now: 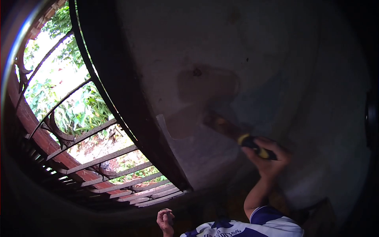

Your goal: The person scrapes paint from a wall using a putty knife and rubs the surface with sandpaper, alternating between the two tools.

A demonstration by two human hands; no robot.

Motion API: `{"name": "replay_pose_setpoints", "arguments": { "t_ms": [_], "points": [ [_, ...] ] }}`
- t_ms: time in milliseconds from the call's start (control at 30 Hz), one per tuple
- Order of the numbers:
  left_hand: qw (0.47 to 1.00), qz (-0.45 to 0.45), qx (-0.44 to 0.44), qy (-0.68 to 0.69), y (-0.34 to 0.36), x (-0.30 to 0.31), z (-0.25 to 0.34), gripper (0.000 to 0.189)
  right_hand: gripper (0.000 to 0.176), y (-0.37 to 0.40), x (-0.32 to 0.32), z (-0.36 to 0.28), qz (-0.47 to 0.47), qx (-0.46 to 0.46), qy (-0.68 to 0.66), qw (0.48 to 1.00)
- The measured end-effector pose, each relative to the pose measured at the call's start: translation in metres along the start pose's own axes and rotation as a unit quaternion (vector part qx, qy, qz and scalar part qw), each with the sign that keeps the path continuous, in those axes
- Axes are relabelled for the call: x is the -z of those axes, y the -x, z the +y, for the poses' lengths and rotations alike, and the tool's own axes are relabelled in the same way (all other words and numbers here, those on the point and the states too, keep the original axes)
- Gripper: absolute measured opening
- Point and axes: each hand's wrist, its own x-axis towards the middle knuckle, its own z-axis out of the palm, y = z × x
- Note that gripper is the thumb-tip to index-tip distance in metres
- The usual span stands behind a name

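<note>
Gripping scraper (241, 138) by its handle in closed right hand (270, 160), blade likely stiff and light, against wall (276, 59); left hand (166, 220) curled shut.

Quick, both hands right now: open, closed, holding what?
Left hand: curled shut, contents cannot be told.
Right hand: closed on the scraper, blade against the wall.

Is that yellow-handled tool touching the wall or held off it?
Touching, it seems: the right hand grips the tool, its blurred front end lying on the wall.
</note>
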Motion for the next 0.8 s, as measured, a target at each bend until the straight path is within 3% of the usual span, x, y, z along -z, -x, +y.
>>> {"name": "replay_pose_setpoints", "arguments": {
  "t_ms": [33, 100, 200, 333, 500, 800],
  "points": [
    [1.000, 0.013, -0.005, 0.004, 0.000, 0.002, -0.002, 0.026, 0.034, -0.002, 0.003, -0.001, 0.021, -0.007, -0.013, 1.000],
    [0.999, 0.038, -0.014, 0.016, 0.001, 0.005, -0.012, 0.027, 0.034, -0.007, -0.016, -0.004, -0.025, -0.010, -0.002, 1.000],
    [0.999, 0.027, 0.034, -0.003, 0.005, 0.011, -0.009, 0.027, 0.034, -0.008, -0.021, -0.020, -0.054, 0.017, 0.007, 0.998],
    [0.995, 0.087, -0.031, -0.022, 0.005, -0.005, 0.006, 0.027, 0.034, -0.004, 0.006, -0.011, -0.008, 0.025, 0.011, 1.000],
    [0.998, 0.035, -0.029, -0.032, 0.009, 0.027, -0.028, 0.024, 0.032, -0.008, -0.005, -0.016, -0.025, 0.014, 0.043, 0.999],
    [0.999, 0.046, 0.009, 0.000, 0.009, 0.021, 0.003, 0.024, 0.032, 0.002, -0.009, -0.014, -0.031, 0.003, 0.059, 0.998]
  ]
}}
